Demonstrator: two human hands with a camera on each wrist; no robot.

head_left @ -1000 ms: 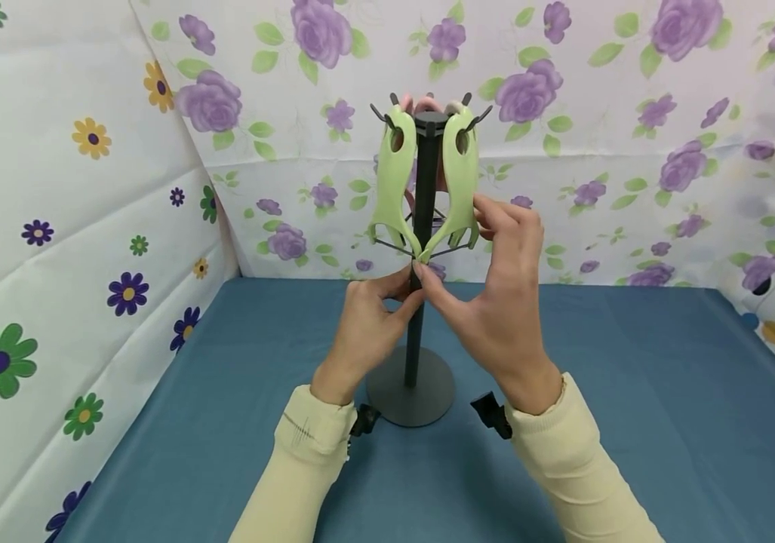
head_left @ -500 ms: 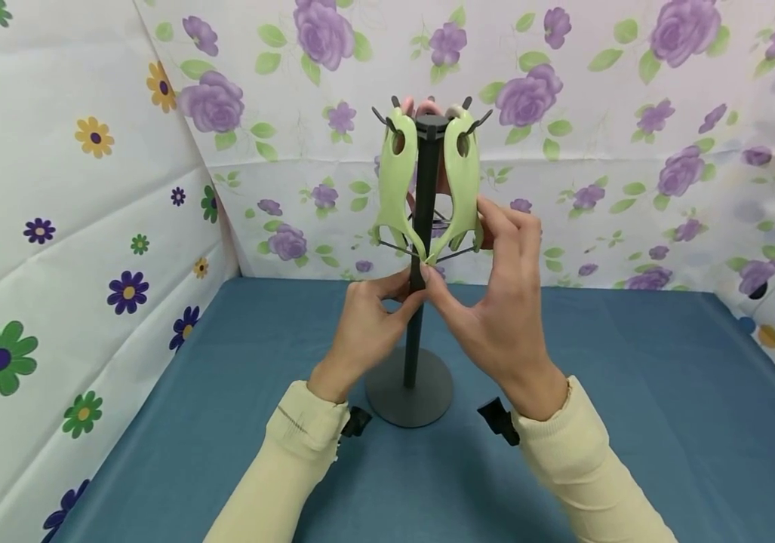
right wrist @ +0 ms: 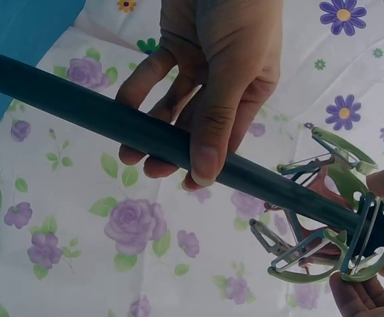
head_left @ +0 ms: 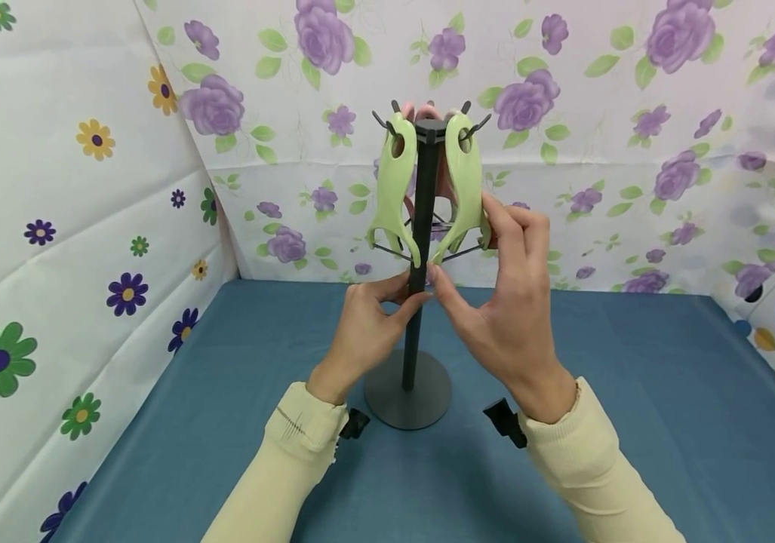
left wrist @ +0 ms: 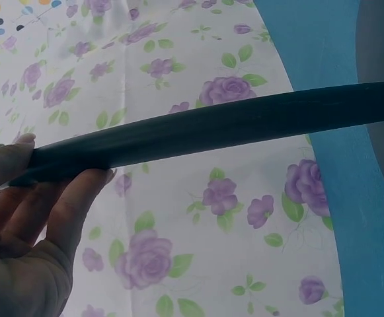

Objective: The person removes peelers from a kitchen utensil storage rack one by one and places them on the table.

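**A:** How was the stand [head_left: 423, 226] being handled?

**B:** It stood upright on the blue table [head_left: 631, 422], near the back wall. The left hand [head_left: 368, 332] had its thumb and fingers curled round the dark pole just below the hanging peelers. The right hand [head_left: 509, 302] pinched the lower end of the right-hand green peeler [head_left: 463, 188], thumb under its blade end, fingers on its outer edge.

**A:** What would doing that well have asked for?

**B:** In my judgement, a firm grip on the pole so the stand could not tip, and a lift of the peeler straight up off its hook, not a sideways pull. The wire blades pointed down near the thumb, so fingers belonged on the plastic frame.

**A:** And the count?

**B:** One stand with one round base. Two green peelers faced the head camera; the other green peeler [head_left: 392, 188] hung untouched on the left. At least one pink one [head_left: 421, 110] hung behind; I could not tell how many.
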